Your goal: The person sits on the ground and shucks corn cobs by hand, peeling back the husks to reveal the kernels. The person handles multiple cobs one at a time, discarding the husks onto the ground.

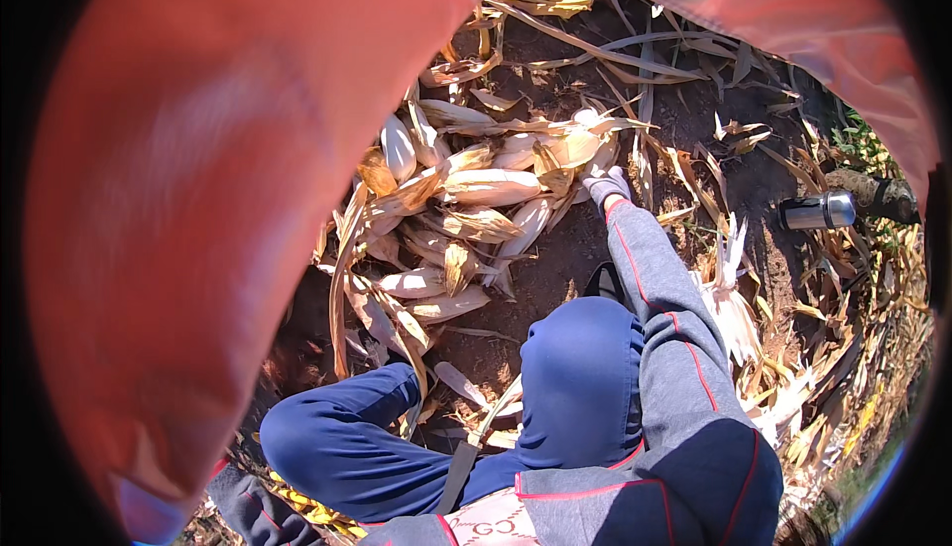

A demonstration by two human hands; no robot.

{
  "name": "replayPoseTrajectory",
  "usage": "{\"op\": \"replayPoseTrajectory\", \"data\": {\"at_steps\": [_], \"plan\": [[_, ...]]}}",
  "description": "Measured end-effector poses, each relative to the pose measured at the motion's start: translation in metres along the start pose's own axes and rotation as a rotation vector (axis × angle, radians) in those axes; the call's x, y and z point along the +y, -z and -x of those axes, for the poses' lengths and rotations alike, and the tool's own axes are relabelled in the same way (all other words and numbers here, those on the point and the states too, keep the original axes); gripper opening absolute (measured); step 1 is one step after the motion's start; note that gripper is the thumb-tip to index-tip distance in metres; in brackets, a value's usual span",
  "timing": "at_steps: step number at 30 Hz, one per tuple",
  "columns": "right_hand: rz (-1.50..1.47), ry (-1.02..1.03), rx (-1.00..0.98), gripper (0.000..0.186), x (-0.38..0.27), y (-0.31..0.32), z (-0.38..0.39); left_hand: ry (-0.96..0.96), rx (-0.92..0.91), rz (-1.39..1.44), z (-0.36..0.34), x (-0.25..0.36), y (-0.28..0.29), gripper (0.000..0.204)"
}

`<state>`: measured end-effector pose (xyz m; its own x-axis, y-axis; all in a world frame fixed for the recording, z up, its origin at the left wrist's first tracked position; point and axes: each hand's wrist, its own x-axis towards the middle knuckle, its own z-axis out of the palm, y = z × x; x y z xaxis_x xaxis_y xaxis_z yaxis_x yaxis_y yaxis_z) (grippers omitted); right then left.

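Reaching: my right hand (606, 185), gloved in grey, at the far edge of the corn heap (466, 209) on the bare soil (555, 268); whether its grip is shut on a husk I cannot tell.
Left hand: not in view, hidden behind an orange cloth (178, 229) covering the left of the picture.
Item: unhusked corn ears, pale and dry, piled ahead of my knees (575, 367).
Item: steel flask (817, 211), lying well apart to the right among dry leaves.
Risk, as I judge it: brittle husk tearing free instead of the ear; overreaching forward and tipping; cloth blinding my left side.
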<state>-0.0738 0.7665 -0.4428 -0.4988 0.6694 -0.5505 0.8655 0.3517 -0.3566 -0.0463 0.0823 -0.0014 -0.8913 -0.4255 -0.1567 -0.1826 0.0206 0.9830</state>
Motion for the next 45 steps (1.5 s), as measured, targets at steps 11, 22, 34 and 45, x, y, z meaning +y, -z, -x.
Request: {"op": "replayPoseTrajectory", "data": {"at_steps": [11,22,34,45], "plan": [[-0.536,0.012,-0.094,0.087,0.013,-0.011,0.018,0.102,-0.581,-0.486,0.080,-0.014,-0.226,0.032],[-1.049,0.558,-0.783,0.090,-0.010,0.077,0.146,0.027,-0.890,-0.569,0.085,-0.016,-0.261,0.034],[-0.259,1.236,-1.067,0.100,-0.184,0.161,0.272,0.001,-0.506,-0.110,0.073,-0.030,-0.264,0.039],[0.149,1.409,-0.684,0.084,-0.205,0.164,0.325,-0.317,-0.300,-0.090,0.055,-0.038,-0.244,0.020]]}}
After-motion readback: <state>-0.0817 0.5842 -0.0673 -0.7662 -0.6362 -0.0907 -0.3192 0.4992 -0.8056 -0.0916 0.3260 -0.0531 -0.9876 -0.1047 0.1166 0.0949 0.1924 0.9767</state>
